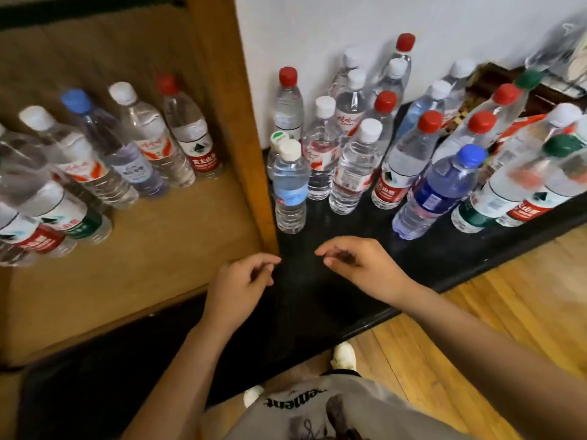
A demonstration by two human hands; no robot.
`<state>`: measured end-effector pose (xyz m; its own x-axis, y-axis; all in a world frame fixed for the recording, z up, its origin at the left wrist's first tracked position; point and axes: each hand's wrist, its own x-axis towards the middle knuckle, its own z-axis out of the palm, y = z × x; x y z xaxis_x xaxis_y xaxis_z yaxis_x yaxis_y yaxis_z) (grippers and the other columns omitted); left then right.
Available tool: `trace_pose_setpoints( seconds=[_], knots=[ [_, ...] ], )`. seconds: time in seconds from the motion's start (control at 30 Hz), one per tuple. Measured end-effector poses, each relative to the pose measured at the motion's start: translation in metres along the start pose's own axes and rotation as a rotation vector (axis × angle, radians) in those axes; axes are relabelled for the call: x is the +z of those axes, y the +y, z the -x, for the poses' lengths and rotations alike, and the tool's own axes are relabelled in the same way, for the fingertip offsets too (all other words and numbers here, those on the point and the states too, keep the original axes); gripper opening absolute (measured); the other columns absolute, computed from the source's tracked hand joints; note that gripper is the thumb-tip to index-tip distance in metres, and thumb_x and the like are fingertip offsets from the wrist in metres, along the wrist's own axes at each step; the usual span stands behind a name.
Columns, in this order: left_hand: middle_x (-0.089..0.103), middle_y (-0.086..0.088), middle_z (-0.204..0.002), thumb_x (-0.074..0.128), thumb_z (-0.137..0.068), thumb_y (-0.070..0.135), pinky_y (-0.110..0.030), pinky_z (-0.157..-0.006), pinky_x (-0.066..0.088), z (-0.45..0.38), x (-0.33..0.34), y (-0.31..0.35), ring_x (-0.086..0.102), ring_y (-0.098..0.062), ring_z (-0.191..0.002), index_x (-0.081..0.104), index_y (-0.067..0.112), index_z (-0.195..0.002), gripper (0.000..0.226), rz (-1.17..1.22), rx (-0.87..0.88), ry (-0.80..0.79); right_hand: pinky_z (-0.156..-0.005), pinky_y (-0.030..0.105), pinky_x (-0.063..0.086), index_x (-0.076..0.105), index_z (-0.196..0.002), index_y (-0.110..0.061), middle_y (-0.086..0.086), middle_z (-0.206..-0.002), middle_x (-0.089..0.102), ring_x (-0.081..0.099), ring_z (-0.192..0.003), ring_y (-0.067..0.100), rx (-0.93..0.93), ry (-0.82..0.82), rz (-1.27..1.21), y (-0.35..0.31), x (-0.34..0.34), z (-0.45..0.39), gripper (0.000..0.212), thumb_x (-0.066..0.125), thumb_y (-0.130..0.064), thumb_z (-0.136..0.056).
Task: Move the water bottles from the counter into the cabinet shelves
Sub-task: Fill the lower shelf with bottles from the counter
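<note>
Empty hands before the bottles

Left hand (241, 282) and right hand (359, 265) hover loosely curled, grasping nothing, just in front of the white-capped clear plastic bottle (289, 188) standing on the glossy black counter (317, 290) beside the wooden cabinet (235, 122).

We see the water bottles (365, 147) standing upright in a crowd on the table (317, 300), packed toward its back edge by the wall (317, 27). To the left, past an upright cabinet panel (235, 122), more bottles (104, 147) stand on the cabinet shelf (127, 265), along its back and left edges. Both our hands hover above the table's front edge, the left hand (238, 287) near the panel, the right hand (362, 265) beside it.
</note>
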<state>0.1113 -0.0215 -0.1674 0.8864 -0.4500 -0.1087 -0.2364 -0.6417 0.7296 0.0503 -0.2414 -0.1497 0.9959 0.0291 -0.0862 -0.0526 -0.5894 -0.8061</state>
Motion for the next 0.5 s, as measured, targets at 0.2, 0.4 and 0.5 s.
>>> trace_pose_setpoints(
  seconds=[0.2, 0.4, 0.5],
  knots=[
    [0.063, 0.022, -0.079, 0.057, -0.089, 0.019, -0.025, -0.076, 0.052, -0.036, 0.062, 0.055, 0.060, 0.003, -0.082, 0.061, 0.038, -0.110, 0.029, -0.012, 0.109, -0.055, -0.079, 0.010, 0.047, 0.066, -0.093, -0.025, -0.009, -0.092, 0.066, 0.062, -0.086, 0.003, 0.157, 0.261, -0.033, 0.063, -0.060, 0.038, 0.018, 0.063, -0.009, -0.086],
    [0.035, 0.003, -0.139, 0.066, -0.083, 0.019, -0.035, -0.103, 0.041, -0.093, 0.100, 0.103, 0.039, -0.007, -0.123, 0.023, 0.023, -0.144, 0.074, 0.203, 0.111, 0.197, -0.073, 0.005, 0.043, 0.063, -0.086, -0.021, -0.004, -0.086, 0.064, 0.060, -0.080, 0.007, 0.230, 0.515, -0.067, 0.106, -0.101, 0.053, 0.014, 0.062, -0.007, -0.085],
    [0.030, -0.008, -0.144, 0.065, -0.082, 0.029, -0.041, -0.112, 0.030, -0.121, 0.102, 0.124, 0.031, -0.017, -0.134, 0.022, 0.019, -0.144, 0.076, 0.248, 0.150, 0.349, -0.069, 0.005, 0.044, 0.055, -0.091, -0.017, -0.004, -0.089, 0.060, 0.058, -0.080, 0.006, 0.245, 0.567, -0.130, 0.115, -0.109, 0.049, 0.020, 0.068, -0.006, -0.081]
  ],
)
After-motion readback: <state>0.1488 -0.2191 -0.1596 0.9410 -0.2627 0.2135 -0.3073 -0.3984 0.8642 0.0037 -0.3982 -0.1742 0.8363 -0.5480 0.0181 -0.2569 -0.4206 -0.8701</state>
